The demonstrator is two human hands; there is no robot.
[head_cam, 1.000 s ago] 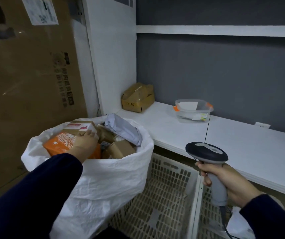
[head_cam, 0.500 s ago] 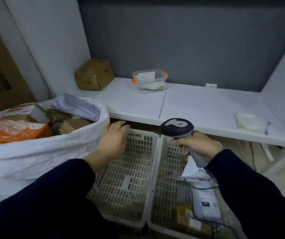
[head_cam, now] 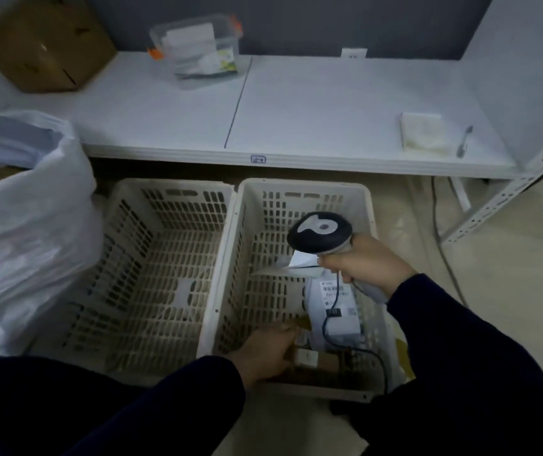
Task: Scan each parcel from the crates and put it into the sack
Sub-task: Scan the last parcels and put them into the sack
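Brown box point(head_cam: 316, 361) down in the right crate point(head_cam: 303, 191), gripped by the bent fingers of the left hand point(head_cam: 268, 352). Just past those fingers, a white parcel point(head_cam: 337, 309) with a label, flat in the same crate. Above it, the scanner point(head_cam: 319, 236), handle wrapped tight in the right hand point(head_cam: 367, 264), cord hanging down over the parcel. Left of the left fingers, the other crate point(head_cam: 171, 189), then the white sack point(head_cam: 26, 225). Far beyond both hands, a white table point(head_cam: 296, 110).

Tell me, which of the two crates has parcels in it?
The right crate, farther from the sack: a white parcel and a brown box lie inside. The left crate shows only its bare bottom.
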